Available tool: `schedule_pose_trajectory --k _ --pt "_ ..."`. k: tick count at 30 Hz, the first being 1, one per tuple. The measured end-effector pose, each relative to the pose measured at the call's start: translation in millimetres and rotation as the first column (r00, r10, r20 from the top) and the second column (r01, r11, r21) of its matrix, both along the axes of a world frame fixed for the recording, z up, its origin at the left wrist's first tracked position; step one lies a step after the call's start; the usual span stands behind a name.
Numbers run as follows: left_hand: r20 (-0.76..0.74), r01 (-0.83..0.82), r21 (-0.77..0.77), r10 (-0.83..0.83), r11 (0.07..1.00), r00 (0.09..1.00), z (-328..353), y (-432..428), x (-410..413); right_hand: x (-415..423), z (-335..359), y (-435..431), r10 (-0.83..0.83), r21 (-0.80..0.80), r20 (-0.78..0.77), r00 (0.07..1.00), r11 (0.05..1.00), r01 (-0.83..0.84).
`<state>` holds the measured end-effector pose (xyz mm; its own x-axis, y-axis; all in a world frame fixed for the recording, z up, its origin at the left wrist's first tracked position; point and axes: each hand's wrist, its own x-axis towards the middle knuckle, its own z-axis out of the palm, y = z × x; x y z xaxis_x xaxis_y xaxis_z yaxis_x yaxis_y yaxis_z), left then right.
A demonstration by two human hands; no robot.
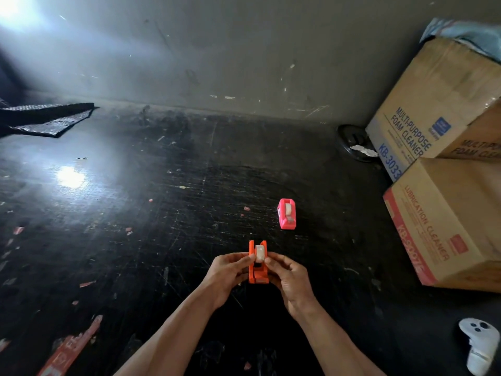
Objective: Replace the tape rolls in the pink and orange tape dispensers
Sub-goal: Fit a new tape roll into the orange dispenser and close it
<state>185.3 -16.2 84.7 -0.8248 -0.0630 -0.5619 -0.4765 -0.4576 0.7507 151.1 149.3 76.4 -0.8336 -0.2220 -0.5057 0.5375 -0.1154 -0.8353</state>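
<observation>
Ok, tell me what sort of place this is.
Probably a storeroom or workshop corner. Stacked cartons printed "Multi-purpose foam cleaner" and "Lubrication cleaner" stand against a bare grey wall, and the black floor is scuffed and littered with torn scraps.

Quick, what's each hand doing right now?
Left hand: closed on the orange dispenser, fingertips at the tape roll.
Right hand: closed on the orange dispenser's other side, fingertips at the roll.
</observation>
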Motion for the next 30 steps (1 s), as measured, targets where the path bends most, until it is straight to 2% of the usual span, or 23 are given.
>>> schedule_pose_trajectory --k 13,18,21,24,30 --pt "0.017 -0.086 0.062 0.085 0.994 0.996 -10 8 -6 -7 4 1 0.010 0.013 -0.002 1.000 1.000 -0.010" --pt "-0.029 -0.011 0.060 0.013 0.998 0.999 -7 7 -5 -11 4 4 0.008 0.028 -0.014 1.000 1.000 -0.008" --pt "-0.047 0.068 0.021 -0.067 0.997 0.997 -6 3 -5 -12 5 3 -0.012 0.008 -0.010 1.000 1.000 0.013" --pt "-0.033 0.073 -0.039 -0.075 0.997 0.997 -8 3 -6 -11 5 -1 -0.017 0.022 -0.044 0.999 1.000 0.018" --pt "-0.037 0.023 -0.117 -0.027 0.993 0.999 -8 8 -10 -11 3 -3 -0.003 0.178 -0.137 0.991 0.984 0.027"
